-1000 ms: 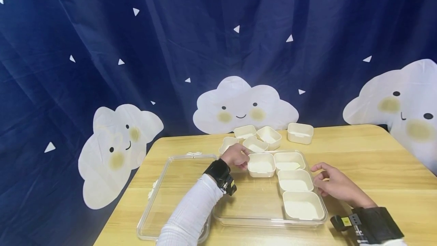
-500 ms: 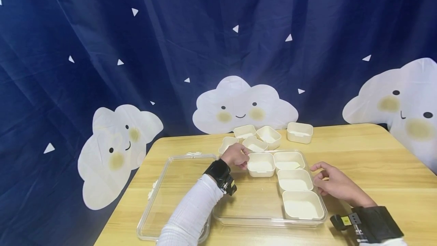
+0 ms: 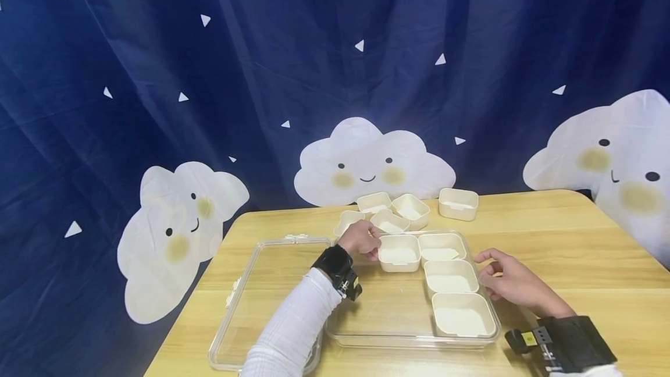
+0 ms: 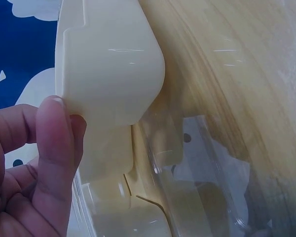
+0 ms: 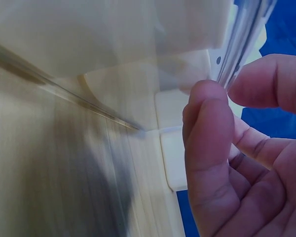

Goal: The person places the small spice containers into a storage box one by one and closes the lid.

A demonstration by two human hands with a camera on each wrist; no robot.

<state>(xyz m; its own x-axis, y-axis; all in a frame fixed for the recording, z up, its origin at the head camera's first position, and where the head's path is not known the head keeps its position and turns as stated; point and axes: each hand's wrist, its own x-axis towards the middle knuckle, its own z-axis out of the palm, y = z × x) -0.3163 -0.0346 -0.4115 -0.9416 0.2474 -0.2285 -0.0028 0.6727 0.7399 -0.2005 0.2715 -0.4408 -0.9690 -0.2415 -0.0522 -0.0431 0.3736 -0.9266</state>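
Note:
My left hand (image 3: pixel 360 240) pinches the left wall of a cream square container (image 3: pixel 399 252) between thumb and fingers. In the left wrist view that container (image 4: pixel 108 64) fills the upper middle, the thumb on its outer side. It sits at the back of a clear plastic box (image 3: pixel 413 341), beside a column of cream containers along the right wall: one at the back (image 3: pixel 442 243), one in the middle (image 3: pixel 452 277), one in front (image 3: pixel 464 316). My right hand (image 3: pixel 510 284) holds the clear box's right rim, thumb and forefinger at its edge (image 5: pixel 237 54).
A clear lid (image 3: pixel 246 290) with white clasps lies flat to the left, partly under the left forearm. Several loose cream containers (image 3: pixel 410 208) stand behind the box, and another (image 3: pixel 458 204) stands apart at the back right. A dark blue curtain (image 3: pixel 314 45) hangs behind the table.

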